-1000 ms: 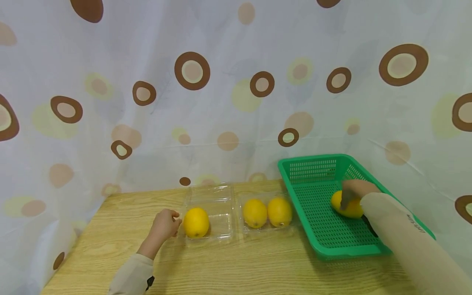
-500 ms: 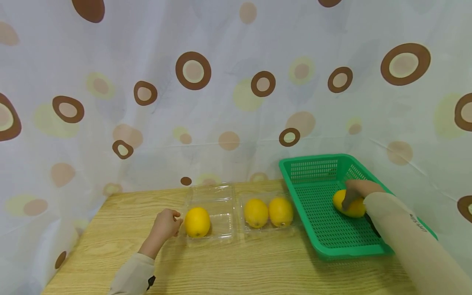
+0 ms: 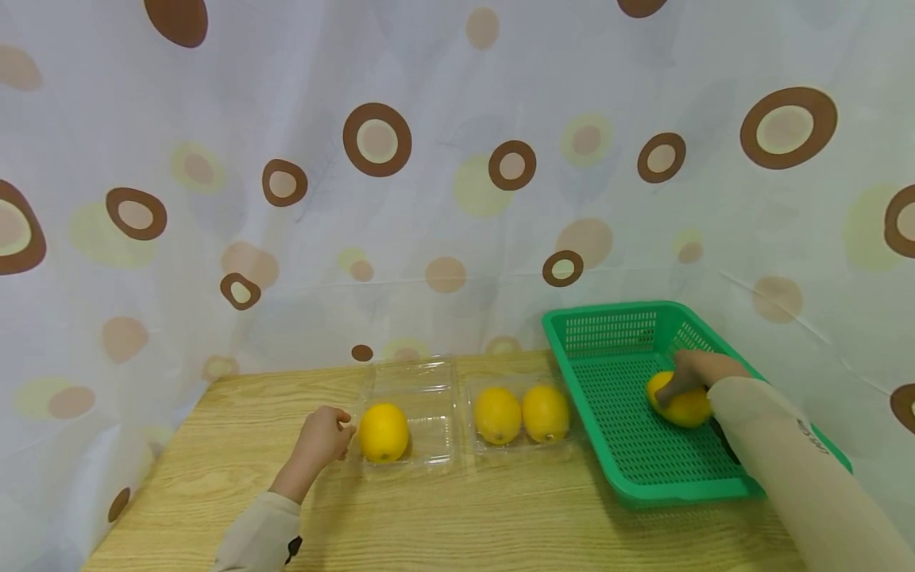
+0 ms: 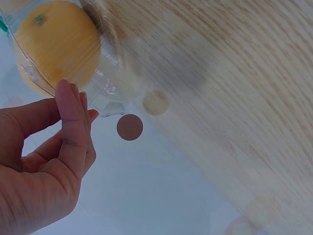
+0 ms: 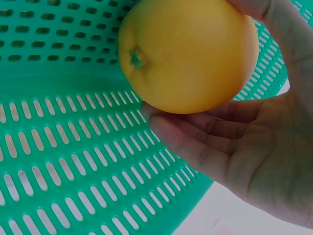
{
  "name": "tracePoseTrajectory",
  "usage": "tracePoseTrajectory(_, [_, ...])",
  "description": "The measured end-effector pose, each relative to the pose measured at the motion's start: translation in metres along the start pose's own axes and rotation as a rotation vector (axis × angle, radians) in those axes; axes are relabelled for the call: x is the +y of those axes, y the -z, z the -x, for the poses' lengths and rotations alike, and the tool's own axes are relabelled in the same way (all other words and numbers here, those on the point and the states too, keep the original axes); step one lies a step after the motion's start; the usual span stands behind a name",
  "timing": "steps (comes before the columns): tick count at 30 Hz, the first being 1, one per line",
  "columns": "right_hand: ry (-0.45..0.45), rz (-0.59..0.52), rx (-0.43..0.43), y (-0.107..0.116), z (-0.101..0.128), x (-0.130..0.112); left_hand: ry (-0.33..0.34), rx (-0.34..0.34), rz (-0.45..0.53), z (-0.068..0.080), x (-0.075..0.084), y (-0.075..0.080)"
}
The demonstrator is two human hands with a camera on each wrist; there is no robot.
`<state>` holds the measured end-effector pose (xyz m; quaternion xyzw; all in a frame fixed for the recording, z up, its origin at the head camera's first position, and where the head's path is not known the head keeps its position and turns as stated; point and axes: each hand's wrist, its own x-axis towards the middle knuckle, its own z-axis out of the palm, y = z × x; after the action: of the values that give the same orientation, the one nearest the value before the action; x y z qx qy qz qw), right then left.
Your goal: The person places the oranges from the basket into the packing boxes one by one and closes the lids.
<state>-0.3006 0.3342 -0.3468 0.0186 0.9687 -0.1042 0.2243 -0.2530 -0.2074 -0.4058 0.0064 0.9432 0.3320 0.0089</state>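
- Held orange (image 5: 188, 56): round, smooth-skinned, yellow-orange, with a small green star-shaped stem end. Located inside the green basket (image 3: 615, 397), toward its right side. Whether it rests on the basket floor cannot be told.
- Right hand (image 5: 269, 139): grips this orange, thumb on one side and curved fingers on the other, spread to the fruit's width.
- Left hand (image 4: 54, 161): fingers nearly closed, thumb and fingertip pinching the rim of the left clear box (image 3: 432, 433).
- Orange in the left box (image 3: 384, 433): same colour and smooth finish, seated at the left end; its green stem end shows through the plastic in the left wrist view.
- Second clear box (image 3: 516, 445): contains two similar oranges, left one (image 3: 497, 415) and right one (image 3: 546, 413), side by side. It stands between the left clear box and the green basket on the wood-grain table (image 3: 429, 516).
- Writing: small dark lettering on the beige right sleeve (image 3: 779, 453), too blurred to read with certainty.
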Motion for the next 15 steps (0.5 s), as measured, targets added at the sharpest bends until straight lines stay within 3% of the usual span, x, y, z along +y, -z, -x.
tracePoseTrajectory(7, [0.035, -0.008, 0.023, 0.0002, -0.0015, -0.0003, -0.007, 0.002, -0.010, -0.0006, 0.0012, 0.0001])
tracePoseTrajectory(15, [0.097, -0.104, 0.040, -0.0033, -0.0070, -0.0041, 0.008, -0.008, 0.002, 0.0022, 0.0033, 0.0007])
